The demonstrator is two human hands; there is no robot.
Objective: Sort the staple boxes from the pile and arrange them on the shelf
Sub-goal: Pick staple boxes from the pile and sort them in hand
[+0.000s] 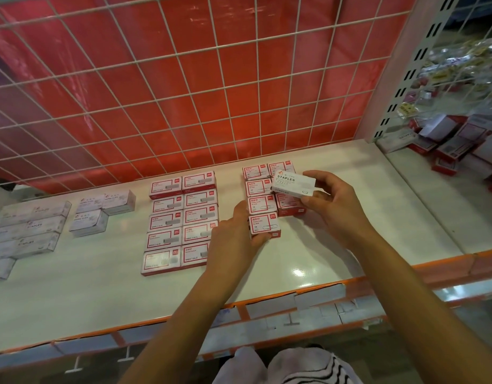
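My right hand holds a white box marked STAPLES above the right-hand block of red-and-white boxes. My left hand grips the nearest red-and-white box of that block, thumb at its front edge. Two columns of red-and-white staple boxes lie in the middle of the white shelf. White staple boxes sit in rows at the far left, with a few more white boxes beside them.
A jumbled pile of red and white boxes lies on the neighbouring shelf section at the right, past a perforated upright. A white wire grid over red backing closes the back. The shelf's orange front rail carries label holders.
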